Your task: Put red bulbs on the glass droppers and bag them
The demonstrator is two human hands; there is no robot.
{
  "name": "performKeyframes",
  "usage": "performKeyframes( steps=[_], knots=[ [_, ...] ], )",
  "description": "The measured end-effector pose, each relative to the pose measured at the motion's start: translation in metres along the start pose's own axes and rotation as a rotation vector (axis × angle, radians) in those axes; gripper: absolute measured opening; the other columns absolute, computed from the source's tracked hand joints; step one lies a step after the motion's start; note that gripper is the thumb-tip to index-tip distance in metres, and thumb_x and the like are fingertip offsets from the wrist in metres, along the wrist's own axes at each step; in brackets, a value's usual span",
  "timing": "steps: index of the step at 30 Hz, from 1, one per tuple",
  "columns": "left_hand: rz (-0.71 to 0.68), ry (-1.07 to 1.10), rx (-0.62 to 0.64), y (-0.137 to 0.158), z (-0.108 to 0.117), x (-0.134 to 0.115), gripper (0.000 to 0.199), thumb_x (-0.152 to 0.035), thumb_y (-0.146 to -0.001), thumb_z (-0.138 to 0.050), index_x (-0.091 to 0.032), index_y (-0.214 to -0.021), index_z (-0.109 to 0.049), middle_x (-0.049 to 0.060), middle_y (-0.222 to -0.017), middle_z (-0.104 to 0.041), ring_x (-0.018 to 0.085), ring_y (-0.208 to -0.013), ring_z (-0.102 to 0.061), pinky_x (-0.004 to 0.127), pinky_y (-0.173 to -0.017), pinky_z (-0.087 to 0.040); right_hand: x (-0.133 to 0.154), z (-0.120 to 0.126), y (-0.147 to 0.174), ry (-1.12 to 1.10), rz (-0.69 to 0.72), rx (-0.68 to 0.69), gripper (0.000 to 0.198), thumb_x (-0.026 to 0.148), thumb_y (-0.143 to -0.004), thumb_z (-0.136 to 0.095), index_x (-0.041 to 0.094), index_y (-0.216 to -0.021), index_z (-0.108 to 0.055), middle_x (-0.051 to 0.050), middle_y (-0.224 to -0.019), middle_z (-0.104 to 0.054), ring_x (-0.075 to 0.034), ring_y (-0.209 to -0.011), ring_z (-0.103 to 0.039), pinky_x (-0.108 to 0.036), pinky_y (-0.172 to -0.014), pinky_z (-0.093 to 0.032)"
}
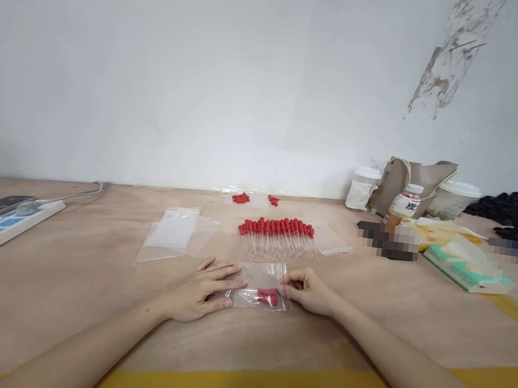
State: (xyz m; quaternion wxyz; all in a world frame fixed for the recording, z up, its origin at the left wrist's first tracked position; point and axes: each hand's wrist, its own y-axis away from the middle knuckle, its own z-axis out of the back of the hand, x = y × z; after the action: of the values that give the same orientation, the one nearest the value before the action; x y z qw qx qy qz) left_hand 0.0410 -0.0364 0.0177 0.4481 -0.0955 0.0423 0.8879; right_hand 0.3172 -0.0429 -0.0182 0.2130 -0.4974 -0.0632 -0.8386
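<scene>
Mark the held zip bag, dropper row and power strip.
Held zip bag (256, 278): head view, clear film.
Dropper row (278, 227): head view, central red bulbs.
Power strip (6, 232): head view, white casing.

The person's left hand (201, 291) lies spread over the left end of a small clear bag (252, 276) on the table (89, 248), while the right hand (308, 289) pinches its red-lined edge between thumb and finger. Through the plastic I can make out droppers (267, 295) with red tops pointing right. Just beyond sits a row of more droppers (278, 228), red ends toward the wall (161, 66). Flat bags (173, 227) lie to the left of that row. Over by the wall on the right stand a bottle (403, 208) and lidded cups (455, 201), with a tissue pack (468, 265) nearer; a power strip (11, 228) lies far left.
</scene>
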Motion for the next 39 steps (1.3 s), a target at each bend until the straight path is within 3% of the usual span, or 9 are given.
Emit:
performKeyframes(
  steps=[3,5,11,15,20,27,32,35,39],
  knots=[
    [-0.001,-0.008,-0.002,0.0,-0.001,0.001,0.044,-0.048,-0.089,-0.032,-0.039,-0.132,-0.028,0.0,-0.142,-0.023,0.021,-0.13,-0.02,0.05,-0.105,-0.008,0.002,0.005,0.0,-0.05,0.018,0.032,0.03,0.041,-0.071,-0.056,0.013,-0.066,-0.062,0.001,-0.056,-0.053,-0.008,-0.051,-0.04,-0.02,-0.049,-0.03],
    [-0.001,-0.006,-0.005,0.0,-0.001,0.001,0.045,-0.048,-0.089,-0.032,-0.038,-0.132,-0.027,0.0,-0.142,-0.023,0.021,-0.13,-0.02,0.05,-0.105,-0.008,0.0,0.012,-0.004,-0.037,0.021,-0.024,0.027,0.039,-0.071,-0.056,0.013,-0.068,-0.063,0.0,-0.06,-0.057,-0.009,-0.053,-0.044,-0.021,-0.052,-0.033],
    [-0.01,-0.006,0.013,0.0,0.002,0.001,0.042,-0.043,-0.092,-0.026,-0.038,-0.133,-0.024,-0.002,-0.143,-0.021,0.019,-0.131,-0.017,0.05,-0.105,-0.005,-0.002,0.046,-0.038,0.274,-0.073,-0.428,0.018,0.032,-0.067,-0.056,0.016,-0.064,-0.062,-0.001,-0.057,-0.059,-0.012,-0.054,-0.05,-0.023,-0.053,-0.036],
    [-0.024,-0.015,0.01,0.001,0.001,0.0,0.041,-0.042,-0.092,-0.025,-0.038,-0.133,-0.024,-0.002,-0.143,-0.021,0.019,-0.131,-0.017,0.049,-0.106,-0.006,0.011,0.048,-0.071,0.542,-0.221,-0.581,0.02,0.036,-0.068,-0.054,0.019,-0.061,-0.062,-0.003,-0.067,-0.064,-0.016,-0.067,-0.056,-0.026,-0.064,-0.037],
    [-0.035,-0.035,-0.005,0.002,0.0,0.001,0.043,-0.045,-0.091,-0.027,-0.037,-0.133,-0.024,-0.001,-0.142,-0.022,0.021,-0.131,-0.019,0.05,-0.105,-0.006,0.019,0.031,-0.104,0.683,-0.455,-0.581,0.026,0.041,-0.067,-0.053,0.018,-0.068,-0.063,-0.009,-0.075,-0.065,-0.023,-0.079,-0.058,-0.035,-0.076,-0.035],
    [-0.039,-0.056,0.005,0.001,-0.001,0.001,0.044,-0.046,-0.091,-0.027,-0.037,-0.134,-0.023,0.0,-0.143,-0.019,0.021,-0.131,-0.018,0.05,-0.105,-0.006,0.017,0.034,-0.119,0.552,-0.595,-0.583,0.023,0.03,-0.06,-0.058,0.016,-0.078,-0.061,-0.011,-0.085,-0.064,-0.026,-0.083,-0.058,-0.04,-0.077,-0.036],
    [-0.046,-0.053,0.012,0.001,-0.001,0.002,0.045,-0.047,-0.091,-0.027,-0.037,-0.134,-0.022,0.0,-0.143,-0.019,0.021,-0.131,-0.018,0.05,-0.105,-0.006,0.019,0.039,-0.117,0.461,-0.53,-0.564,0.014,0.031,-0.063,-0.054,0.018,-0.066,-0.057,-0.007,-0.07,-0.061,-0.021,-0.072,-0.058,-0.031,-0.063,-0.038],
    [-0.048,-0.041,0.002,0.001,-0.001,0.003,0.045,-0.047,-0.09,-0.028,-0.038,-0.134,-0.022,0.0,-0.143,-0.019,0.021,-0.131,-0.018,0.05,-0.105,-0.007,0.022,0.045,-0.106,0.386,-0.404,-0.517,0.022,0.034,-0.069,-0.047,0.018,-0.054,-0.048,-0.001,-0.054,-0.052,-0.015,-0.057,-0.052,-0.025,-0.052,-0.034],
    [-0.062,-0.021,-0.024,0.001,-0.001,0.003,0.044,-0.046,-0.09,-0.03,-0.038,-0.133,-0.024,-0.001,-0.142,-0.022,0.022,-0.13,-0.02,0.049,-0.105,-0.007,0.021,0.052,-0.071,0.239,-0.211,-0.483,0.027,0.042,-0.074,-0.041,0.018,-0.062,-0.046,0.002,-0.055,-0.047,-0.01,-0.051,-0.045,-0.022,-0.048,-0.033]
  ],
)
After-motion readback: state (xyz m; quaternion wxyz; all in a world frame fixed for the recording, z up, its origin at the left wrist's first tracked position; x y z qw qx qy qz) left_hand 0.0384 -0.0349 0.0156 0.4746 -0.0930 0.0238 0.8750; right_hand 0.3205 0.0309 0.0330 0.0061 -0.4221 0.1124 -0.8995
